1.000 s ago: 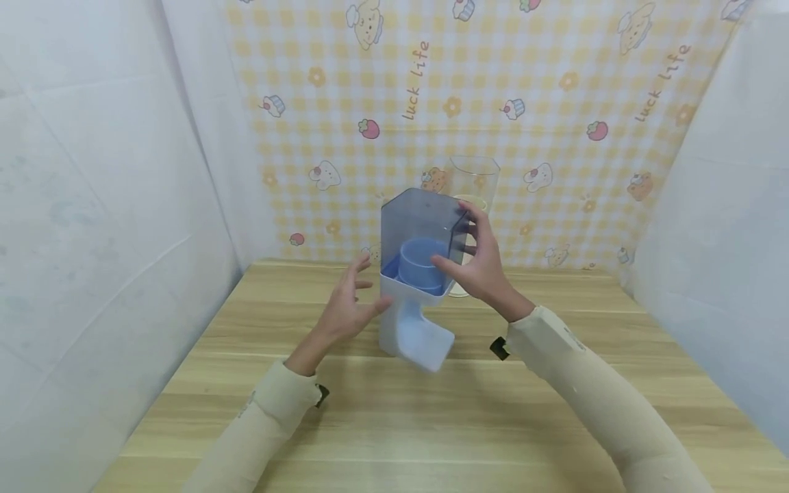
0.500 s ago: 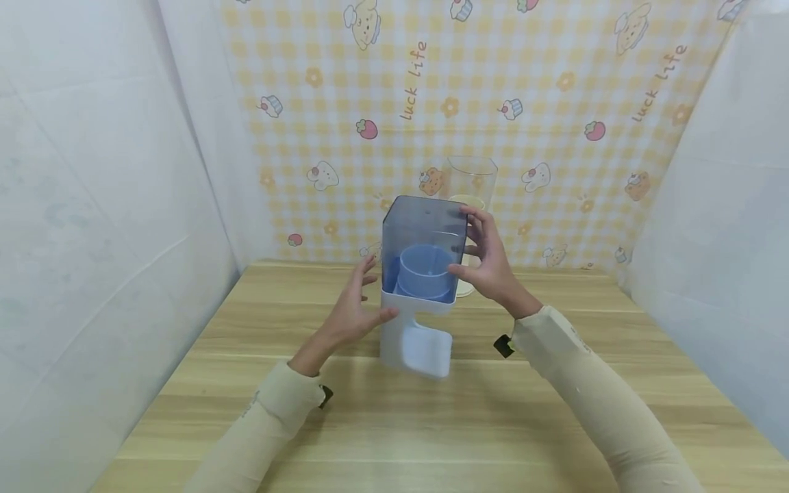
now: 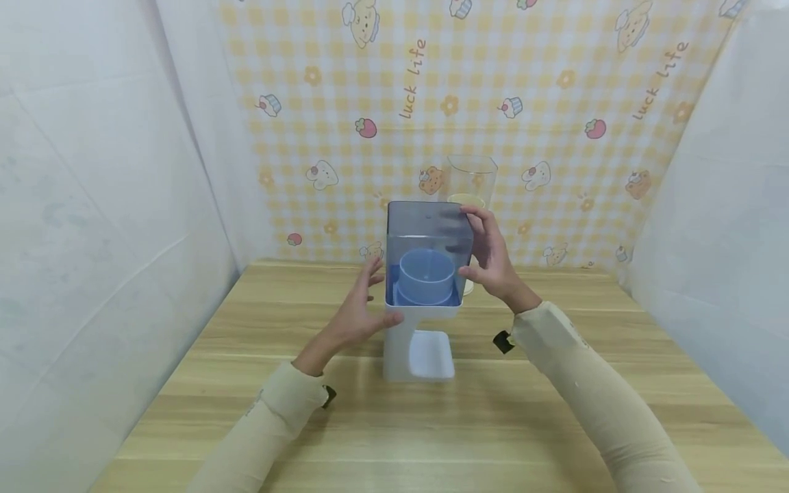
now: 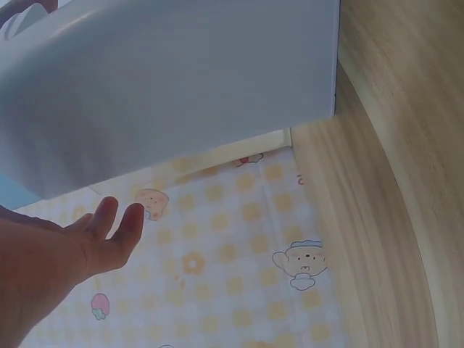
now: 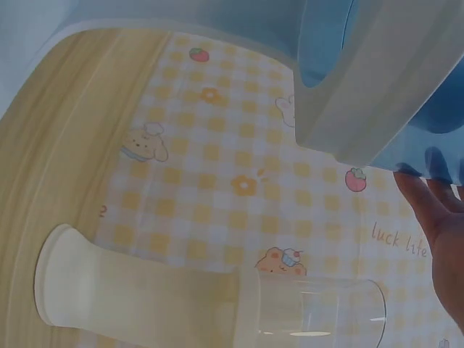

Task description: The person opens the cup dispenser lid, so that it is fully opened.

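Note:
A white feeder-like dispenser (image 3: pixel 399 352) stands in the middle of the table. A translucent blue-grey tank (image 3: pixel 425 229) forms its top, with a round cup-like part (image 3: pixel 427 277) showing inside. Low on its front juts a white tray (image 3: pixel 431 355). My right hand (image 3: pixel 495 262) holds the tank's upper right side, its thumb at the front edge and fingers reaching behind. At the other side, my left hand (image 3: pixel 355 313) has its fingers spread, with the thumb overlapping the white rim in the head view. The left wrist view shows bent fingers (image 4: pixel 129 230) apart from the white body.
Behind the dispenser stands a second one with a cream base (image 5: pixel 130 290) and a clear tank (image 5: pixel 326 312), partly hidden in the head view. A patterned checked cloth (image 3: pixel 327 137) hangs along the wooden table's (image 3: pixel 265 411) back edge. White sheets (image 3: pixel 92 205) line both sides.
The dispenser has turned from an angled stance until its front and tray face me. My right hand has swung slightly right with the tank's side; the left has shifted very little.

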Demonstrator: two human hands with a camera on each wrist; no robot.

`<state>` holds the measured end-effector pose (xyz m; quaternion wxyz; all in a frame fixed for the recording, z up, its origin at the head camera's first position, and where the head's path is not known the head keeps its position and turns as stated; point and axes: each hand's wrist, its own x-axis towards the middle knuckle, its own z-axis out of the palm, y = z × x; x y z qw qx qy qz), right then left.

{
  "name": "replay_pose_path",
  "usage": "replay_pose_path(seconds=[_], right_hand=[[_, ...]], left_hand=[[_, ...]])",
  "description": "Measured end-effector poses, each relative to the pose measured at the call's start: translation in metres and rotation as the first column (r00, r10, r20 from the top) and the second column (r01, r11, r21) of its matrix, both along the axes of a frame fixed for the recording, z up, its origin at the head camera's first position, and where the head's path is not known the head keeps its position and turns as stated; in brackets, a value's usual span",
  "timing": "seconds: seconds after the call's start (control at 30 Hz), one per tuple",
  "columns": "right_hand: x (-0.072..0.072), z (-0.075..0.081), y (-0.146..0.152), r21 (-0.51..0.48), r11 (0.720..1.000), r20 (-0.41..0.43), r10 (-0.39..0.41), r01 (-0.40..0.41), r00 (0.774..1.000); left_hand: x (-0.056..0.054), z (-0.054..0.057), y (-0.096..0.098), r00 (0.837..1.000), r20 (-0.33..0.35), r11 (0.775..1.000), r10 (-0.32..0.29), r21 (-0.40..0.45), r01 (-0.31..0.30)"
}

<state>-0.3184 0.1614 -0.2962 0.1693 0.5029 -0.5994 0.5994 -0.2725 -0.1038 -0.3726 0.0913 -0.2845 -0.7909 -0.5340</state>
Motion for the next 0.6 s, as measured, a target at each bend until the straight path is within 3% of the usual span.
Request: replay_pose_path(seconds=[0.23, 0.33, 0.5, 0.6], right_hand=[[0.000, 0.004, 0.004, 0.061, 0.994, 0.049, 0.092, -0.094, 0.995], [0.004, 0.005, 0.003, 0.092, 0.991, 0.105, 0.087, -0.097, 0.991], [0.014, 0.007, -0.001, 0.155, 0.987, 0.165, -0.069, 0.044, 0.984], [0.017, 0.008, -0.004, 0.190, 0.969, 0.158, -0.191, 0.160, 0.969]], left_hand=[[-0.007, -0.004, 0.007, 0.998, 0.038, 0.999, -0.050, 0.023, 0.049], [-0.009, -0.005, 0.010, 0.997, 0.055, 0.997, -0.056, 0.046, 0.054], [-0.009, -0.004, 0.013, 0.996, 0.072, 0.997, -0.058, 0.056, 0.054], [-0.010, -0.003, 0.016, 0.995, 0.076, 0.997, -0.058, 0.057, 0.054]])
